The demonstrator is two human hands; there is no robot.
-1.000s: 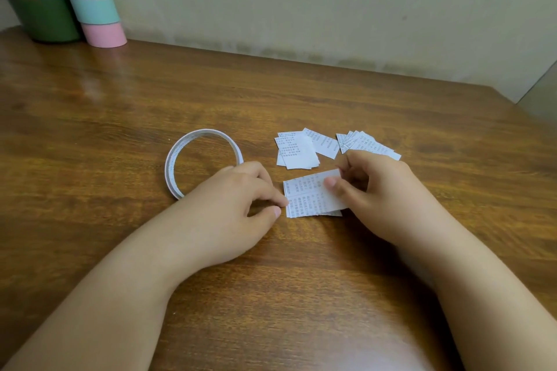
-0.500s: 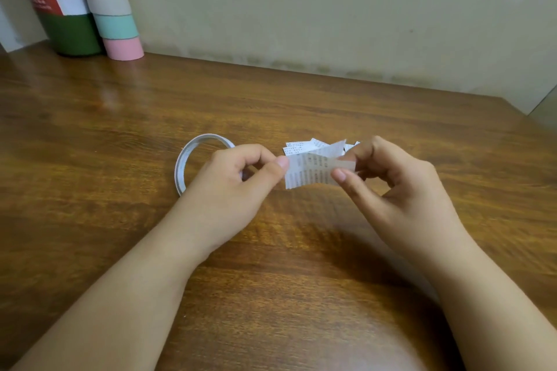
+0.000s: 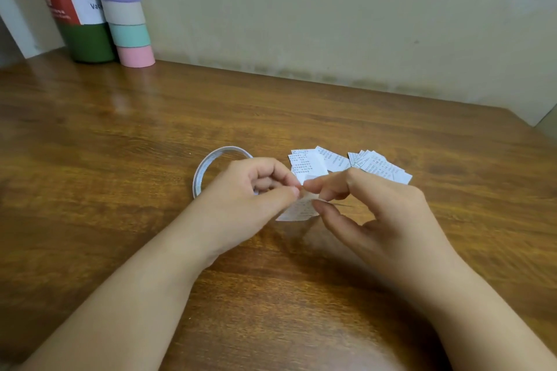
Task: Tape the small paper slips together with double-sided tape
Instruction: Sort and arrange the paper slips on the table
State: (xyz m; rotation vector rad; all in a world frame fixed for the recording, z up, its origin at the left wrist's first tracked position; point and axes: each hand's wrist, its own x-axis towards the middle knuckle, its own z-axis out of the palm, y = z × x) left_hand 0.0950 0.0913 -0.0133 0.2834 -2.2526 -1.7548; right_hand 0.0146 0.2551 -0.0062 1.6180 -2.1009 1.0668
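Note:
A printed paper slip (image 3: 300,209) hangs above the wooden table (image 3: 150,135), held between both hands. My left hand (image 3: 250,193) pinches its upper edge with thumb and forefinger. My right hand (image 3: 376,214) pinches the same edge from the right, fingertips almost touching the left ones. A thin white ring of double-sided tape (image 3: 202,172) lies on the table just behind my left hand, partly hidden by it. Two small piles of slips lie beyond the hands: one pile (image 3: 310,163) in the middle and a fanned pile (image 3: 382,167) to the right.
A dark green bottle (image 3: 81,9) and a pastel-striped cylinder (image 3: 126,15) stand at the back left against the wall. The table's right corner (image 3: 530,129) is near the wall edge.
The slip has been lifted off the table and now hangs tilted downward. Both hands have come together so the fingertips meet at its top edge.

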